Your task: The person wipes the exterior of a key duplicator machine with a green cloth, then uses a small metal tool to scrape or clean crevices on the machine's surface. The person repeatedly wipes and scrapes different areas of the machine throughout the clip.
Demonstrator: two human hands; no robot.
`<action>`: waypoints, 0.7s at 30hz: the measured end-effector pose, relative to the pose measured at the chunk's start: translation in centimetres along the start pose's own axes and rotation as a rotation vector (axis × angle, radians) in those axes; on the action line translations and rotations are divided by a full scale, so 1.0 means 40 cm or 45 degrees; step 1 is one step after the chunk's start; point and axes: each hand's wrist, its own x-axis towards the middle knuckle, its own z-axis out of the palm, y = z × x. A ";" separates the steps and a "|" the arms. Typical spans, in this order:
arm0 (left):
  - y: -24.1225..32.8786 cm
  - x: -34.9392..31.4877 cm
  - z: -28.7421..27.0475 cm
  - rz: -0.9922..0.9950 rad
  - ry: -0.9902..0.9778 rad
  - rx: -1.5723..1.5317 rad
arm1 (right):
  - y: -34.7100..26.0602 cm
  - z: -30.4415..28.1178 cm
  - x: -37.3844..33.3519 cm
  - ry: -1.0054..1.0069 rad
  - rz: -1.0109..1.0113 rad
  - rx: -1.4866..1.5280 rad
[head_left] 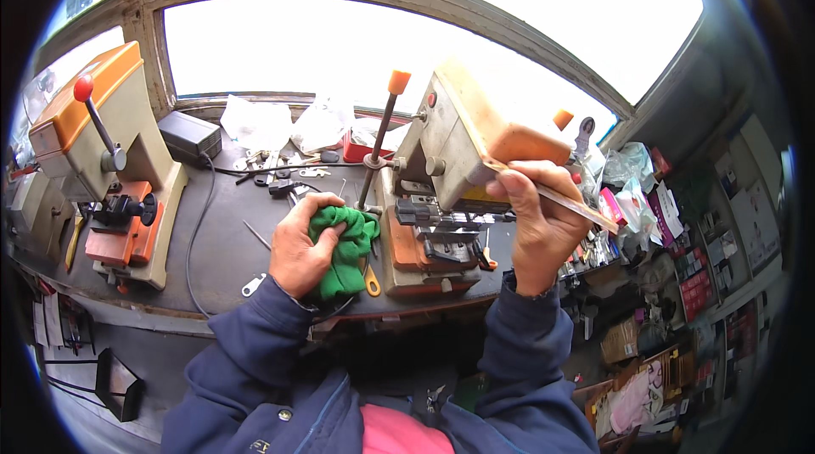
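Note:
My left hand point(301, 243) is closed on a crumpled green cloth point(346, 257), held over the bench just left of a key-cutting machine point(458, 148). That machine has a beige body, an orange top and a lever with an orange knob point(398, 81). In front of its right side, my right hand point(543, 221) grips a thin, flat, pale stick-like tool point(584, 210) between thumb and fingers. One end of the tool reaches the machine's lower front corner in this view; whether it touches, I cannot tell. Below the head sits the machine's clamp point(450, 238).
A second orange-and-beige machine point(110, 148) with a red-knobbed lever stands at the left. Behind my left hand lie several loose keys point(276, 172), a black power box point(190, 137) and a cable point(206, 216). Plastic bags point(632, 199) crowd the right side. A window runs along the back.

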 end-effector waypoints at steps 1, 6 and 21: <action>0.000 0.000 0.000 0.009 0.003 -0.056 | 0.000 -0.002 0.001 -0.041 -0.015 -0.101; 0.000 -0.002 -0.002 0.022 0.015 -0.026 | -0.001 -0.006 -0.004 0.045 -0.052 -0.056; -0.002 0.001 0.000 -0.013 -0.003 -0.072 | 0.002 -0.005 -0.002 0.012 -0.061 -0.019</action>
